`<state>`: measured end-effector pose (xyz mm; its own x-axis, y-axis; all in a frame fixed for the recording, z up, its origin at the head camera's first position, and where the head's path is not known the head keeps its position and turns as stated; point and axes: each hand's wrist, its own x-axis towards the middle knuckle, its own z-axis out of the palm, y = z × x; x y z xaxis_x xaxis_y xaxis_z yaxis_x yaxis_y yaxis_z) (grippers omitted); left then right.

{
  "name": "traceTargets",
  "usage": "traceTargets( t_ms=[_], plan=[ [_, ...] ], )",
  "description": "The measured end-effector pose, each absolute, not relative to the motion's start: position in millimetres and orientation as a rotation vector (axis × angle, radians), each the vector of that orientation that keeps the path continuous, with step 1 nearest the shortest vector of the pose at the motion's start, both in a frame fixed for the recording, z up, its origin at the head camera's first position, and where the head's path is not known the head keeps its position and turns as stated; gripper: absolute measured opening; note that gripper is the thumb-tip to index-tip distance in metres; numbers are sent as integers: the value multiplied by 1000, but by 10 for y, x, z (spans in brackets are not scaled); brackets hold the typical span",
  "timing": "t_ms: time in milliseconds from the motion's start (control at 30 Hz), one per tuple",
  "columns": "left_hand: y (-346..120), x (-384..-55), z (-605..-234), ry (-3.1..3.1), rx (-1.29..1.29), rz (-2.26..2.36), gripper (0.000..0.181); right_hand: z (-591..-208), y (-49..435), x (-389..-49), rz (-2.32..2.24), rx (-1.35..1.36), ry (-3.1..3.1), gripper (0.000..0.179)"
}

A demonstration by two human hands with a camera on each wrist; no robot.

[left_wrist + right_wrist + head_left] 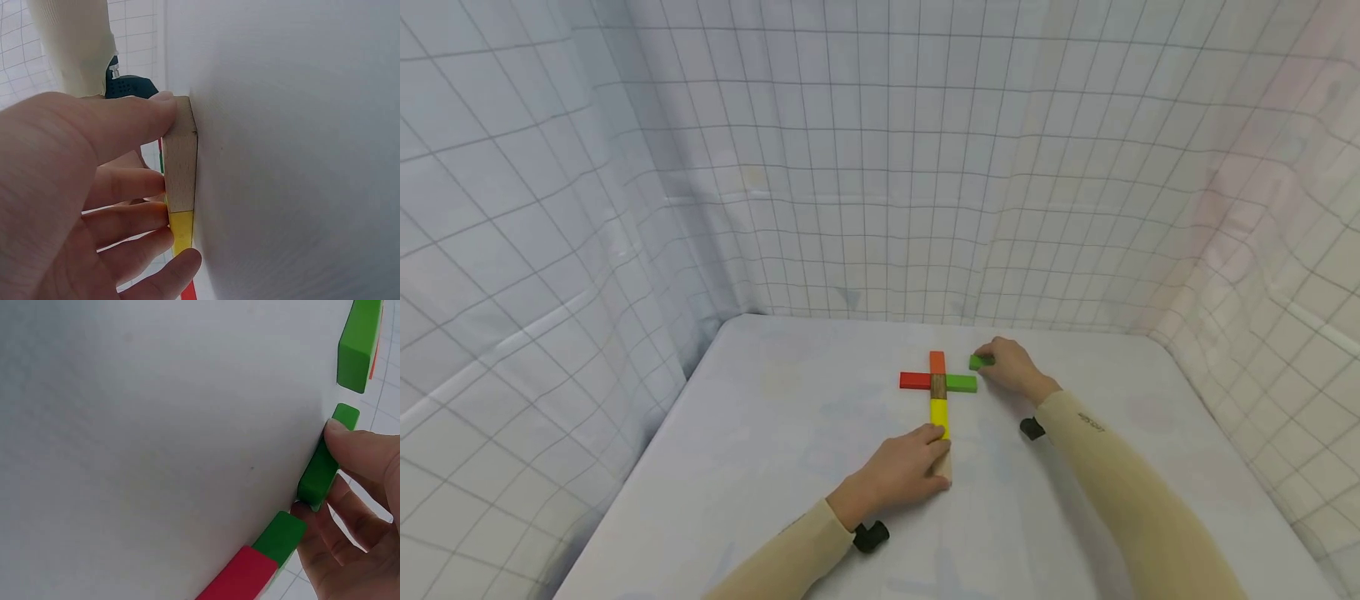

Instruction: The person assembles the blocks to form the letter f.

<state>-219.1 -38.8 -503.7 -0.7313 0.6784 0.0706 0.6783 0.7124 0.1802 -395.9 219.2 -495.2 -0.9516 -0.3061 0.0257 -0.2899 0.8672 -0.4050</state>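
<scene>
Flat coloured blocks form a cross in the head view. An orange block [937, 362] tops it, a brown block [938, 387] is the centre, and a red block [915, 381] and a light green block [962, 383] make the arms. The stem is a yellow block [939, 412] and a plain wooden block [182, 169]. My left hand [904, 468] rests on the stem, thumb near the wooden block's end, fingertips along it and the yellow one. Just right of the cross's top, my right hand [1011, 367] pinches another green block [325, 459] between thumb and fingers.
A red block [240, 575] meets a dark green block [281, 536] end to end in the right wrist view, by the fingers. Black wrist devices [871, 537] sit under both sleeves. The white table [775, 433] is enclosed by grid-patterned curtains [865, 167].
</scene>
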Motion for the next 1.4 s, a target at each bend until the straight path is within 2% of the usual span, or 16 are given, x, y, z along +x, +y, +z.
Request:
traceTargets(
  t_ms=[1100, 1400],
  plan=[
    [-374, -2183, -5028, 2917, 1146, 309, 59, -4918, 2207, -3914, -613, -545, 2992, 38],
    [-372, -2184, -5031, 2901, 1130, 337, 60, -4880, 2164, -3939, -641, -494, 2976, 39]
  ],
)
